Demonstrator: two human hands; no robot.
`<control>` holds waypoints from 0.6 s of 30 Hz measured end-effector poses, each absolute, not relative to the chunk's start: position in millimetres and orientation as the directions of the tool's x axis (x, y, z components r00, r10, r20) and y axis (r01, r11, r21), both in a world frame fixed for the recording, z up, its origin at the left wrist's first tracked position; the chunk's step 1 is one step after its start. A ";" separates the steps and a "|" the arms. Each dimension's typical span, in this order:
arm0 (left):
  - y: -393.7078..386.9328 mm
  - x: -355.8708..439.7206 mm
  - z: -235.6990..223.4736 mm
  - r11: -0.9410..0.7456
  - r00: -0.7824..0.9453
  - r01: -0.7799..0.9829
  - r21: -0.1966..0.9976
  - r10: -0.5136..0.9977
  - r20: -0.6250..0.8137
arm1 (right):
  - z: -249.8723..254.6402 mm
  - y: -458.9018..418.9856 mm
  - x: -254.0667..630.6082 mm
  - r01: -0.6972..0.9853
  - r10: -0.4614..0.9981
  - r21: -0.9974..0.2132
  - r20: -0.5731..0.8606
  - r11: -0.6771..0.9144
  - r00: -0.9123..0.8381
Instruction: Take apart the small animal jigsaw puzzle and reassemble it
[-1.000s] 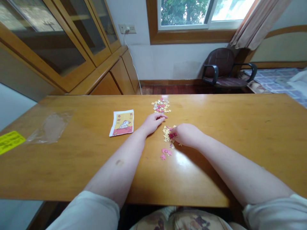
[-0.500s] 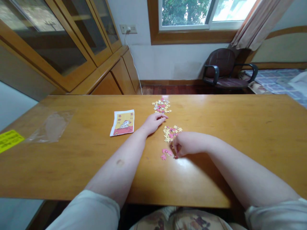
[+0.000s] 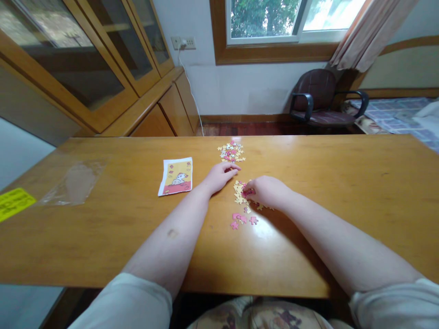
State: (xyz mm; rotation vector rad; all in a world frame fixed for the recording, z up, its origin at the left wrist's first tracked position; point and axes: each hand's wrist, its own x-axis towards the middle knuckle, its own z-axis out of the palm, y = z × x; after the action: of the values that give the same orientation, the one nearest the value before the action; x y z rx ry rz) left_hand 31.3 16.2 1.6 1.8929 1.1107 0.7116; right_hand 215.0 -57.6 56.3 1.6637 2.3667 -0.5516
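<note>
My left hand lies on the table, fingers stretched out and holding nothing, just in front of the far pile of jigsaw pieces. My right hand reaches into the nearer pile of yellow and pink jigsaw pieces. Its fingertips are bent closely around a pink jigsaw piece, partly hidden by the fingers. Closer to me sit several pink jigsaw pieces, one of them a little apart on the right. Some pieces show under the right palm.
To the left of my left hand lies a picture card with a white animal on yellow and pink. A clear plastic bag and a yellow label are farther left on the wooden table. An armchair stands beyond.
My right hand has moved away from me, from the near pink pieces up to the nearer pile. The pink piece it held now lies on the table. My left hand stays put.
</note>
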 end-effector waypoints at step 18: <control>16.5 31.9 1.2 -0.281 0.445 0.443 0.851 0.893 0.064 | 51.0 -54.1 221.4 0.914 0.866 -0.181 -0.297 0.362 -0.402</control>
State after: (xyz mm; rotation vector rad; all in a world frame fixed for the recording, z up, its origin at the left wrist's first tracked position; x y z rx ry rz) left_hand 31.9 16.5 1.2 1.8952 1.1265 0.7101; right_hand 221.4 -54.1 51.0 1.6242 2.4647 -0.4793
